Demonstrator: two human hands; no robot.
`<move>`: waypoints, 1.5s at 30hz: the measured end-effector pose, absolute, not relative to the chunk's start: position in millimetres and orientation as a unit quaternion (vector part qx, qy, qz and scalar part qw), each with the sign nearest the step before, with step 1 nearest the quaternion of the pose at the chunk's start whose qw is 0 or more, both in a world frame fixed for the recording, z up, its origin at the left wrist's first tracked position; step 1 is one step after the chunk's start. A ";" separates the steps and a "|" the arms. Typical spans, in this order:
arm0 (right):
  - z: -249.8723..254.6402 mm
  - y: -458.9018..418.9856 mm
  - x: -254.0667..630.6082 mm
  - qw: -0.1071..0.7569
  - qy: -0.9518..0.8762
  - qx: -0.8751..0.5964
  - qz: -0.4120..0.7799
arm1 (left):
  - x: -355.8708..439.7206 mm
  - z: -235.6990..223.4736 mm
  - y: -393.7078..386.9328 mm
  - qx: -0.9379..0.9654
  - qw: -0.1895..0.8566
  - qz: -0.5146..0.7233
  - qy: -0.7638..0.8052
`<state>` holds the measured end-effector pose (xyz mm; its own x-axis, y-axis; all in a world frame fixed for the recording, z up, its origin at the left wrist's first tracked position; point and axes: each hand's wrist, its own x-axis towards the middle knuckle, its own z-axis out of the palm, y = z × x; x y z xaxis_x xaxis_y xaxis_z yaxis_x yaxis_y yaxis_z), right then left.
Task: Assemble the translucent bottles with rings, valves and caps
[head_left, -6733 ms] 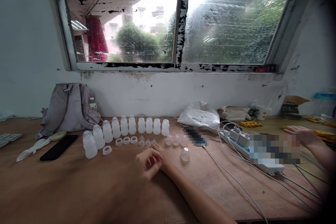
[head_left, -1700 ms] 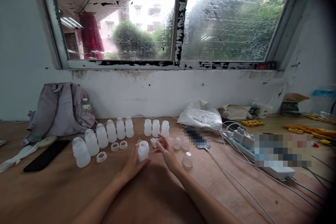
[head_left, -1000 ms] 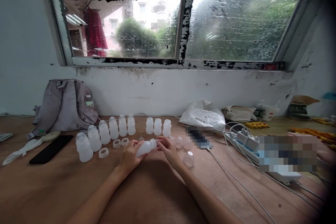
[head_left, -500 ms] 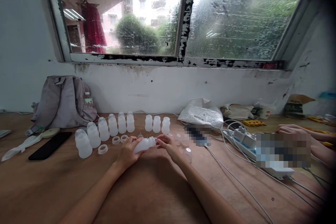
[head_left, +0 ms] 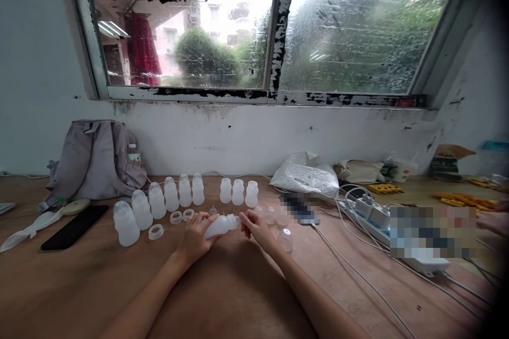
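Note:
My left hand (head_left: pixel 196 234) is wrapped around a frosted baby bottle (head_left: pixel 217 226), which lies tilted nearly on its side with its neck to the right. At that neck a small clear part, seemingly a nipple (head_left: pixel 237 220), shows. My right hand (head_left: pixel 254 226) is closed beside it, fingers curled at the bottle's mouth; what they pinch, if anything, is too small to make out. Behind my left hand lie white collar rings (head_left: pixel 176 217) and a clear nipple (head_left: pixel 213 208). Clear domed caps (head_left: pixel 285 240) stand right of my right hand.
Several capped bottles (head_left: pixel 127 225) form a row at the left; three uncapped bottles (head_left: pixel 237 193) stand behind my hands. Farther out are a black phone (head_left: pixel 75 226), a backpack (head_left: pixel 95 161), a silvery bag (head_left: pixel 304 176), a power strip (head_left: pixel 425 262) with cables, and another person's hand (head_left: pixel 493 222).
My right hand's fingers have curled in more tightly at the bottle's mouth. My left hand keeps its hold. The other person's hand at the right has drawn back toward the edge.

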<state>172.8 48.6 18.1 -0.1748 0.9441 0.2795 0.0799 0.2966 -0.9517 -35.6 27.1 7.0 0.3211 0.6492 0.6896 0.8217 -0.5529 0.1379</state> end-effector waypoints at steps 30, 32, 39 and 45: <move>37.0 32.3 162.2 0.493 -0.598 -0.411 0.480 | -12.3 19.3 14.7 -0.720 -0.333 -0.406 -0.455; 39.0 30.9 162.8 0.489 -0.577 -0.346 0.556 | -11.2 20.2 13.8 -0.697 -0.412 -0.397 -0.431; 43.1 28.0 164.1 0.457 -0.543 -0.199 0.676 | -8.4 24.2 5.0 -0.516 -0.707 -0.378 -0.302; 38.9 27.3 162.4 0.485 -0.566 -0.241 0.622 | -2.4 30.7 0.9 -0.646 -0.507 -0.419 -0.387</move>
<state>162.4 27.3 38.9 -0.4138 0.8756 0.2492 -0.3313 0.1101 -0.9371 -2.4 0.9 30.7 0.3490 0.9251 0.1496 0.0752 -0.1868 0.9795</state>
